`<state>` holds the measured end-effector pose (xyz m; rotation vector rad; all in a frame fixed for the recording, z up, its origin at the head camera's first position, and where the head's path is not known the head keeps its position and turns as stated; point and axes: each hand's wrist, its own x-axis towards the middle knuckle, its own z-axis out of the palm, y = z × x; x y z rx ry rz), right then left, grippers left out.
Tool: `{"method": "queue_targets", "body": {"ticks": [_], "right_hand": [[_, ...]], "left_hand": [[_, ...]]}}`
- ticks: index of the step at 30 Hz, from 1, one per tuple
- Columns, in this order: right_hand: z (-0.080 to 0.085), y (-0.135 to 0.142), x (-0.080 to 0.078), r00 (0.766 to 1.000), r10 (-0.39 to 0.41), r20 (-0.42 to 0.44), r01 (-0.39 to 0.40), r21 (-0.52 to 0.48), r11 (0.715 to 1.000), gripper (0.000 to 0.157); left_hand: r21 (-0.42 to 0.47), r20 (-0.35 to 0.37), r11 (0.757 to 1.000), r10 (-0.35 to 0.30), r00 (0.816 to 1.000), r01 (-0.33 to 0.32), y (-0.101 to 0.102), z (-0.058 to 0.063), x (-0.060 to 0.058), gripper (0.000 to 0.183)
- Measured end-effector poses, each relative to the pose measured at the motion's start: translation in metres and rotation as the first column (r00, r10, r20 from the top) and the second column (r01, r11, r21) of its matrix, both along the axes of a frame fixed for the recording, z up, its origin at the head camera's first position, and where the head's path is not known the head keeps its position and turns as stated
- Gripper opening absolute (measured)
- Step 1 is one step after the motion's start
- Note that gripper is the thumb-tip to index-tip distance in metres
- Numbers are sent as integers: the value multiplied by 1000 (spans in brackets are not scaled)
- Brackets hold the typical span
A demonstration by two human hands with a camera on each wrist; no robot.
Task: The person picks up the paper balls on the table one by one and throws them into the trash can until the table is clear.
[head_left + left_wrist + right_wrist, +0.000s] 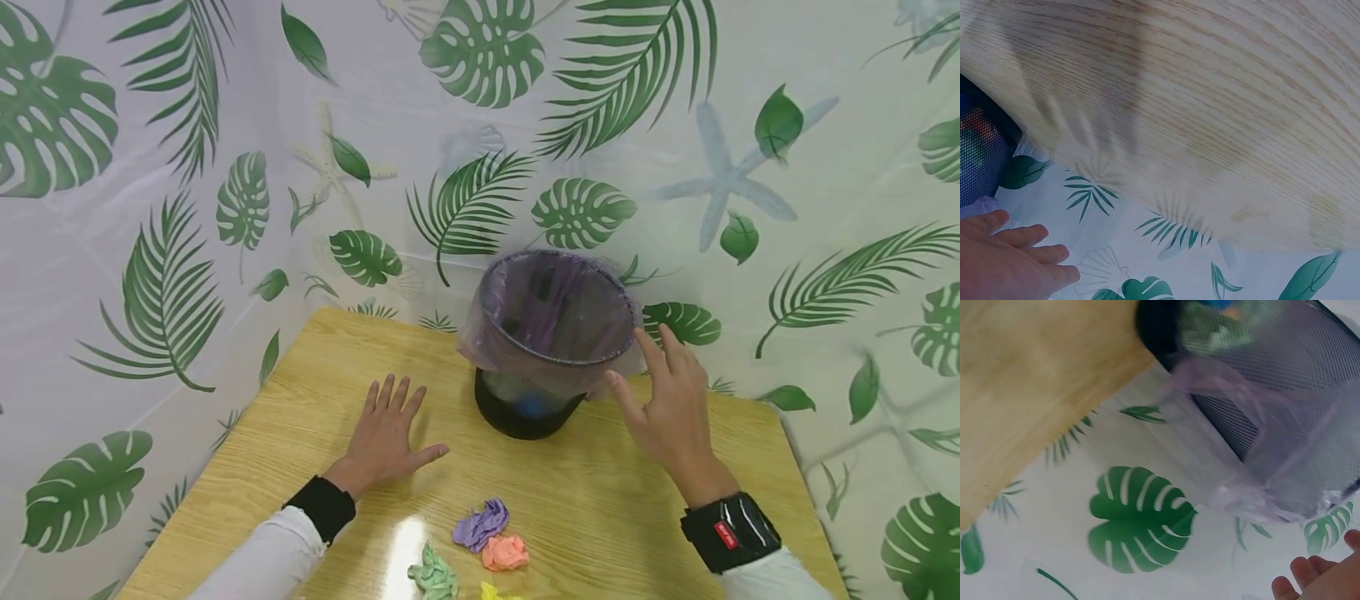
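Observation:
A black mesh waste bin [525, 408] stands toward the back of the wooden table, lined with a thin purple plastic bag [558, 312] folded over its rim. Through the mesh, colored bits show near the bottom in the right wrist view. My right hand [667, 404] is at the bin's right side, fingers spread and thumb toward the bag's edge, gripping nothing. Left of the bin, my left hand [386, 433] is over the table with its fingers straight and spread. In the left wrist view, the left hand's fingers [1025, 237] appear beside the bin's mesh [985, 150].
Near the front of the table [600, 517] lie crumpled papers: purple [482, 525], orange [505, 552], green [433, 575] and yellow [497, 592]. A white sheet with green leaf prints [375, 100] hangs behind and beside the table.

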<state>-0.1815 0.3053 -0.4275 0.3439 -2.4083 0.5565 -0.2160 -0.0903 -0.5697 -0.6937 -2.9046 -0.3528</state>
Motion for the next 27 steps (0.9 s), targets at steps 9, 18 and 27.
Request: {"method": "queue_targets", "body": {"ticks": [9,18,27], "right_hand": [[-31,18,31,994,-34,105,27,68,997,74],[-64,35,64,969,-99,228,70,130,989,76],[-85,41,93,910,-154,385,81,199,977,80]], "left_hand": [[-3,-1,1000,-3,1000,3,0,1,0,105],[-37,12,999,5,1000,-5,0,2,-1,105],[-41,1,999,3,1000,-2,0,0,-1,105]]}}
